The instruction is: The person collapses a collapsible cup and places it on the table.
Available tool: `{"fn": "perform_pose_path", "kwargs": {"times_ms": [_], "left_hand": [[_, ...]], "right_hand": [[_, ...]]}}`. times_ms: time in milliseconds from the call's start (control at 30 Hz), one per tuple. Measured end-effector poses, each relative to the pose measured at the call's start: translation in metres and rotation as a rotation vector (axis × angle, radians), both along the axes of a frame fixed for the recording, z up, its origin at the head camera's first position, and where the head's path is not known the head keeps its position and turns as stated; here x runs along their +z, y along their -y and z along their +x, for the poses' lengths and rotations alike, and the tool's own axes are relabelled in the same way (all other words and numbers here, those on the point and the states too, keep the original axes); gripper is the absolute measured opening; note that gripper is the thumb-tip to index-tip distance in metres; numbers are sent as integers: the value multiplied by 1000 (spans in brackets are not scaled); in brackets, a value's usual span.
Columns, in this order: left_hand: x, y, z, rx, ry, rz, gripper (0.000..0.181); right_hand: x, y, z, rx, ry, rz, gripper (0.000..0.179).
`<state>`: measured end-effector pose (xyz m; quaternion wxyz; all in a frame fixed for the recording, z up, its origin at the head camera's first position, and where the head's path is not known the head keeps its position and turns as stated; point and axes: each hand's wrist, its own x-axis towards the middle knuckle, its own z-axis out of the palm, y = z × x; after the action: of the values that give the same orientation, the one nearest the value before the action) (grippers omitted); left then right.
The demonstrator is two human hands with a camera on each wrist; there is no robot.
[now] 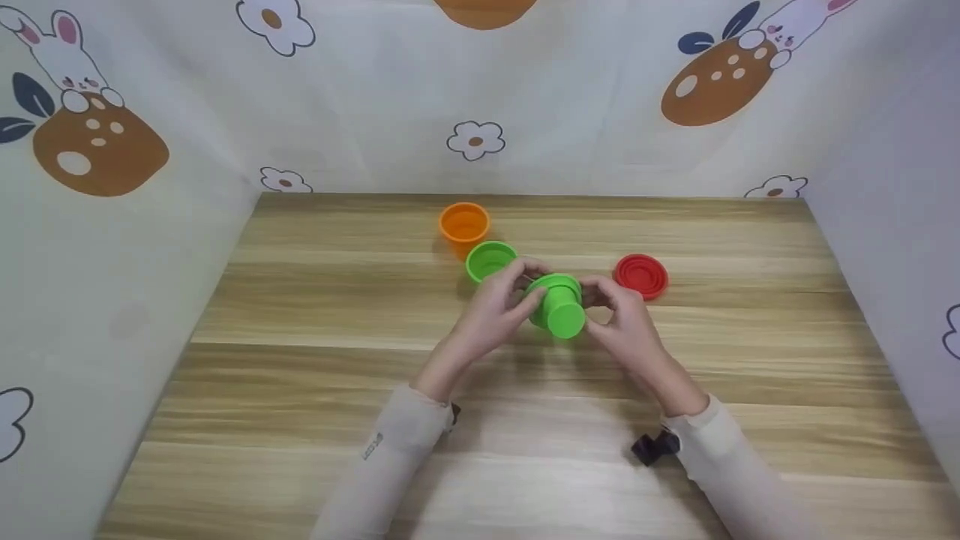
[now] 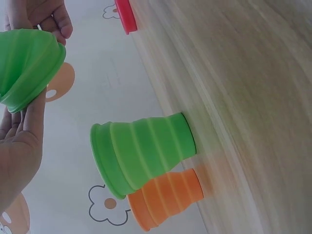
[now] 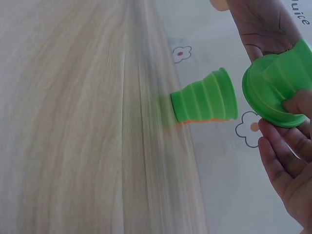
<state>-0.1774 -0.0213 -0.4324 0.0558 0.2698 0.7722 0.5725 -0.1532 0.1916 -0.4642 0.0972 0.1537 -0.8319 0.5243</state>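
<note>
Both hands hold a green collapsible cup (image 1: 562,319) above the table, its base tilted toward the head camera. Its wall looks partly folded and skewed near the rim. The left hand (image 1: 496,306) grips the left side, thumb near the base. On the opposite side is the right hand (image 1: 624,324); in the right wrist view its thumb (image 3: 298,102) presses into the cup's wall while fingers (image 3: 282,151) support the rim. Close behind the left hand stands a second green cup (image 2: 146,151), upright and fully extended, partly hidden by that hand in the head view.
An orange collapsible cup (image 1: 463,223) stands upright just behind the second green cup. To the right, beyond the right hand, a red collapsible cup (image 1: 641,276) lies folded flat on the wooden table (image 1: 315,405). A patterned cloth wall (image 1: 375,97) rises along the table's back edge.
</note>
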Motion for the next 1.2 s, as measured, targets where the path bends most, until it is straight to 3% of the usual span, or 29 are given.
{"fn": "perform_pose_path", "kwargs": {"times_ms": [200,400,500,700,1200], "left_hand": [[-2,2,1,-74,50,25,41],[-6,2,1,-118,66,-80,55],[-8,2,2,-113,100,-75,53],[-7,-3,1,-40,86,-40,44],[-7,-7,0,178,-18,-158,48]], "right_hand": [[-2,2,-1,-59,78,-130,36],[-2,3,-1,-91,158,-298,38],[-1,3,-1,-99,169,-342,39],[-2,4,-1,-110,183,-352,33],[1,13,1,-58,196,-330,29]]}}
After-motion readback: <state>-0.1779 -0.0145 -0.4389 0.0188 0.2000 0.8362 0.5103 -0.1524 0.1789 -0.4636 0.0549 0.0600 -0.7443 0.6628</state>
